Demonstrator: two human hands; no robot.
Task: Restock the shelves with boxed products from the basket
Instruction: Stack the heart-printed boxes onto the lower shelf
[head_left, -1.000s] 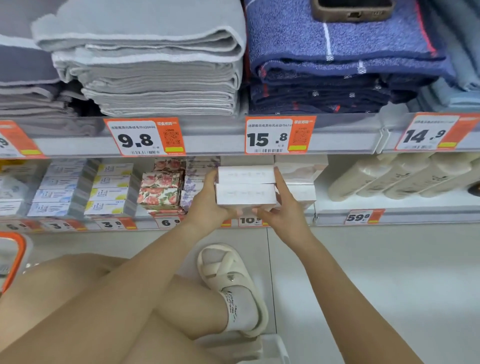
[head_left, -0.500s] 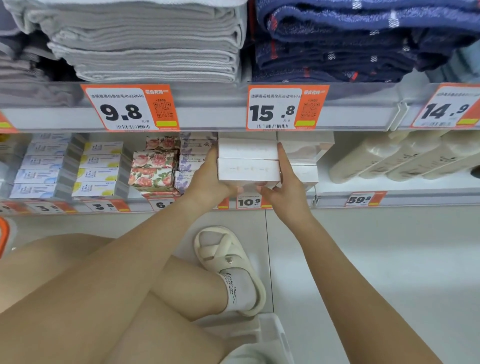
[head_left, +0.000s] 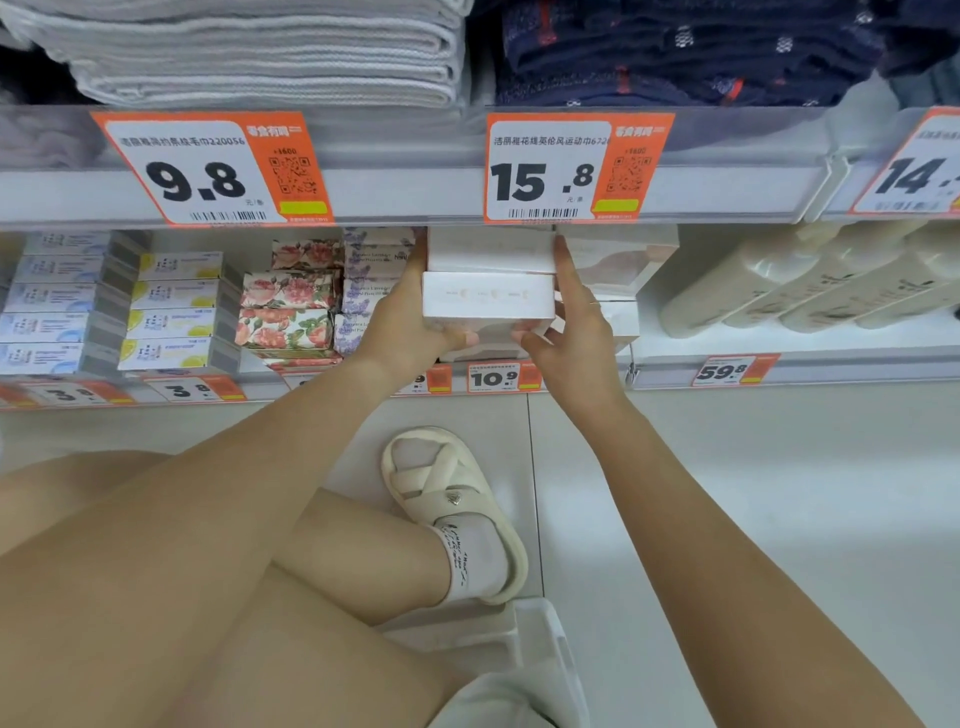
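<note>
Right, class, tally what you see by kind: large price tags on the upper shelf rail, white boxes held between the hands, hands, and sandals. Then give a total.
large price tags on the upper rail: 3
white boxes held between the hands: 2
hands, left hand and right hand: 2
sandal: 1
Total: 8
</note>
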